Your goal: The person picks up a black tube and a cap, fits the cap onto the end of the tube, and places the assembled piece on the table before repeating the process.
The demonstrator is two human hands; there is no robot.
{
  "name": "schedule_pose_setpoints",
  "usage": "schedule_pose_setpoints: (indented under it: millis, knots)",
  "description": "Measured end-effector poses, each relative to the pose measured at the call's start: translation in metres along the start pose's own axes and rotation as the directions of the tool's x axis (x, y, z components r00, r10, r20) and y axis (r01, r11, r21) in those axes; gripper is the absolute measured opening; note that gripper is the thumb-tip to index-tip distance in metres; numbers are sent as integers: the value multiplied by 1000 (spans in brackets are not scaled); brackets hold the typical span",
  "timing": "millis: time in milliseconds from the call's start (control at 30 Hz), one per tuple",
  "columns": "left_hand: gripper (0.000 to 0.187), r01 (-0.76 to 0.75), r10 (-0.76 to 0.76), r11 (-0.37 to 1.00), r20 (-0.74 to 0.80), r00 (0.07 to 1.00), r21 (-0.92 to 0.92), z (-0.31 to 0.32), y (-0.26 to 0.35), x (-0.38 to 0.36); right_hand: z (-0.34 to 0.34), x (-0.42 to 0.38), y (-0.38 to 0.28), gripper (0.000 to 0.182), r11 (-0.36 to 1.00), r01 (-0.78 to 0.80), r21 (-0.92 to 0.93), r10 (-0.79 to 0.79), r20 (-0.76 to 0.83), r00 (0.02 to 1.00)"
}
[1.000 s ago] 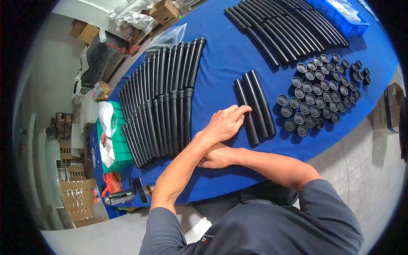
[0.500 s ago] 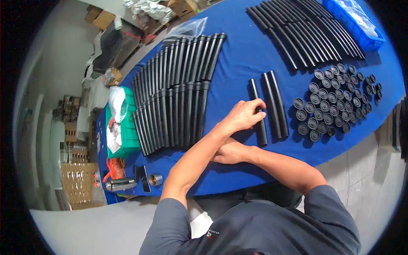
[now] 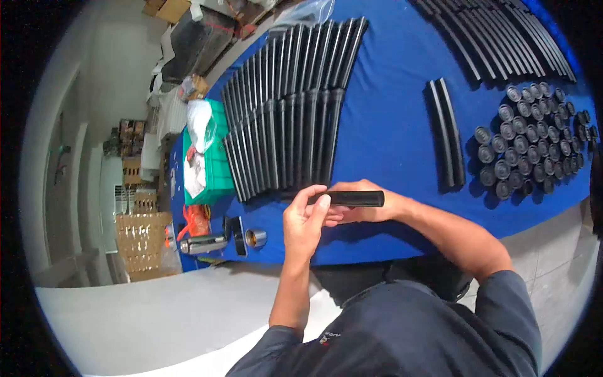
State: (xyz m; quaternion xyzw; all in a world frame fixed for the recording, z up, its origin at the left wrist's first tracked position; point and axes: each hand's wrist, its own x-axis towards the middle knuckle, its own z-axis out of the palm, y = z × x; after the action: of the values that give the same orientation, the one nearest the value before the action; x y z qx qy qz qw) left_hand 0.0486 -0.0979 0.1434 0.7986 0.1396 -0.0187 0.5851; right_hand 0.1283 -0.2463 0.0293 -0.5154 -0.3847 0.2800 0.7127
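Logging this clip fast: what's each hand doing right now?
Left hand: closed on one end of the black tube.
Right hand: holding the same tube from behind.

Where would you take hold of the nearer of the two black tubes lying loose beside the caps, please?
Grip the right-hand tube of the loose pair around its near end, coming from the table edge. Its left flank touches the other tube, and the caps crowd its right, so only that end looks free for fingers. Both hands currently hold another tube.
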Motion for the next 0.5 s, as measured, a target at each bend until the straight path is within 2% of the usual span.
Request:
schedule_pose_setpoints:
  millis: [33, 67, 133, 233, 467, 500]
  knots:
    - [33, 69, -69, 998, -16, 997, -6, -7, -7, -6, 3, 0, -5, 54, 997, -16, 72, 15, 3, 1000]
    - [33, 136, -137, 991, -27, 990, -15, -14, -15, -11, 8, 1, 8, 62, 990, 36, 134, -42, 40, 998]
    - [35, 207, -209, 978, -48, 977, -28, -24, -29, -20, 3, -1, -15, 66, 994, -114, 7, 111, 149, 982]
    - [37, 302, -303, 953, -39, 952, -41, -30, -39, -26, -1, -1, -24, 67, 974, -188, -124, 210, 194, 958]
    - [44, 394, -391, 918, 56, 919, -40, -35, -47, -23, 5, -1, 4, 61, 996, 30, -85, -17, 150, 989]
    - [46, 403, -399, 914, 69, 914, -41, -35, -47, -22, 5, -2, 2, 59, 998, 2, -68, 8, 158, 987]
